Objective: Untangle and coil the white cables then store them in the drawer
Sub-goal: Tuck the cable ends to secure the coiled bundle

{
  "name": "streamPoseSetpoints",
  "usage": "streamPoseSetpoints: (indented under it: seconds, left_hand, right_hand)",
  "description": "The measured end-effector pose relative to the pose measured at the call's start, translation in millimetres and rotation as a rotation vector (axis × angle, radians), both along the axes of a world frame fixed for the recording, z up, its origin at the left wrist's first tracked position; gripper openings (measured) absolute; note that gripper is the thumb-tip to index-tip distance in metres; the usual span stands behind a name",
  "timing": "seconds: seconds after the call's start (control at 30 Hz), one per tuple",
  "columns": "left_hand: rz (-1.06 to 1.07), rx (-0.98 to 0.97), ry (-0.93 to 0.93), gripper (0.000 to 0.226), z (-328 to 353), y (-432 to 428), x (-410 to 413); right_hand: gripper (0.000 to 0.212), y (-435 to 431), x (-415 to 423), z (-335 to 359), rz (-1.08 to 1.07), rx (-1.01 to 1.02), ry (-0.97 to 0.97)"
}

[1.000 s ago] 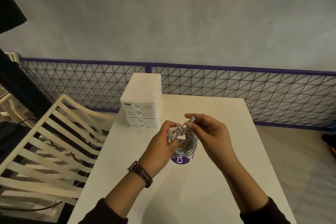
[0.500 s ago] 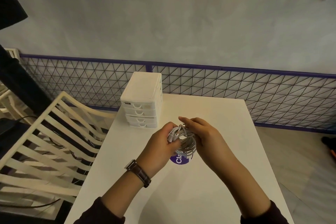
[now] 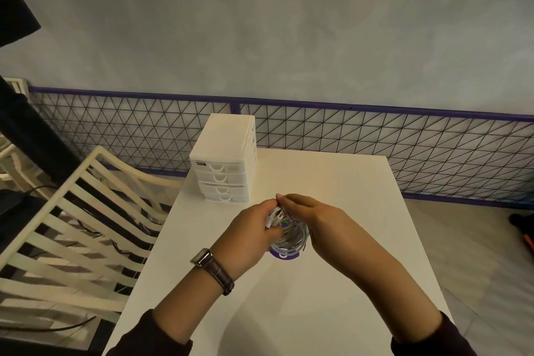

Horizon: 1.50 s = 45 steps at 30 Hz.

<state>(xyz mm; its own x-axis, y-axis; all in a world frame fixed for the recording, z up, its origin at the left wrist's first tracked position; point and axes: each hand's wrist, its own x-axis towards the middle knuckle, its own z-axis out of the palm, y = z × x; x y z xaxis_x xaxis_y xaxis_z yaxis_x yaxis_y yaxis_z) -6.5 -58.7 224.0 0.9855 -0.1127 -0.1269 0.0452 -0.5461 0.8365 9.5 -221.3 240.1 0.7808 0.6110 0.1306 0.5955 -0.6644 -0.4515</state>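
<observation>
Left hand (image 3: pixel 251 228) grips the coiled white cables (image 3: pixel 291 237) just above the white table (image 3: pixel 332 182), over a purple sticker (image 3: pixel 284 257). Right hand (image 3: pixel 320 220) pinches the coil's top. Slatted chair (image 3: pixel 72 211) at left. Drawer unit (image 3: pixel 224 159), drawers closed, at the table's far-left. Behind: mesh railing (image 3: pixel 375 136), grey wall (image 3: pixel 260 23).

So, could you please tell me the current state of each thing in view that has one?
white cables: coiled in a bundle, held in both hands, not yet stored.
left hand: grips the coil's side.
right hand: curls over the coil's top, pinching a strand.
drawer unit: upright on the table, all four drawers shut.
</observation>
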Motion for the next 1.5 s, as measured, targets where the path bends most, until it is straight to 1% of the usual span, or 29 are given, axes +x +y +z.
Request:
streamPoseSetpoints:
  seconds: [0.07,0.17,0.23,0.3,0.4,0.5,0.6,0.7,0.77,0.87,0.97,1.0,1.07,1.13,1.2,1.33,1.4,1.5]
  left_hand:
    - [-0.020,0.043,-0.024,0.032,0.1,1.3,-0.5]
    - [-0.040,0.089,-0.037,0.029,0.0,4.0,-1.2]
    - [-0.048,0.054,-0.030,0.032,1.2,5.7,-1.8]
    - [-0.067,0.009,-0.028,0.035,4.0,7.8,-2.0]
    - [-0.087,-0.059,-0.023,0.038,7.7,10.0,-2.1]
    - [-0.088,-0.118,-0.013,0.039,8.3,9.4,-1.6]
    - [-0.092,-0.143,-0.012,0.039,7.5,9.4,-1.1]
    - [-0.098,-0.143,-0.013,0.040,6.3,10.0,-1.9]
    - [-0.105,-0.130,-0.011,0.040,6.3,10.7,-3.0]
    - [-0.124,-0.111,-0.010,0.039,7.4,12.5,-3.5]
    - [-0.117,-0.102,-0.027,0.041,9.6,12.5,-1.5]
    - [-0.109,-0.097,-0.036,0.041,10.2,12.1,-0.6]
    - [-0.103,-0.083,-0.055,0.042,11.6,11.4,0.7]
    - [-0.118,-0.071,-0.066,0.043,12.7,11.3,1.0]
    - [-0.144,-0.066,-0.061,0.044,13.4,11.7,0.9]
    - [-0.180,-0.084,-0.027,0.044,14.7,13.0,1.3]
    - [-0.187,-0.070,-0.027,0.044,14.5,14.2,2.1]
    - [-0.200,-0.026,-0.046,0.045,14.1,14.3,2.6]
  right_hand:
    - [0.061,-0.2,1.7,-0.4,0.007,0.038,0.027]
    - [0.044,-6.2,6.6,-2.1,-0.038,0.106,0.103]
    - [0.024,-11.2,10.1,-3.2,-0.061,0.110,0.092]
    - [0.014,-14.4,11.6,-3.4,-0.059,0.167,0.083]
    - [0.011,-15.2,9.4,-2.8,-0.027,0.259,0.070]
    - [0.008,-13.2,4.9,-2.6,0.015,0.275,-0.010]
    - [0.016,-11.2,3.7,-5.4,0.023,0.235,-0.146]
    - [0.023,-11.7,3.5,-9.0,0.014,0.260,-0.183]
    - [0.023,-14.2,4.2,-12.3,-0.015,0.336,-0.111]
    - [0.013,-16.6,10.2,-19.6,-0.081,0.496,0.074]
    - [0.016,-13.0,14.1,-19.3,-0.238,0.687,0.275]
    - [0.014,-11.3,14.3,-19.8,-0.282,0.730,0.313]
    - [0.012,-8.4,12.7,-20.3,-0.359,0.773,0.331]
    - [0.011,-8.0,12.2,-20.0,-0.379,0.828,0.353]
    - [0.007,-10.7,14.7,-19.1,-0.366,0.851,0.424]
    - [0.003,-17.5,17.5,-15.5,-0.277,0.861,0.567]
    - [0.004,-18.4,16.8,-16.0,-0.262,0.843,0.597]
    - [0.002,-14.7,15.4,-19.1,-0.316,0.842,0.611]
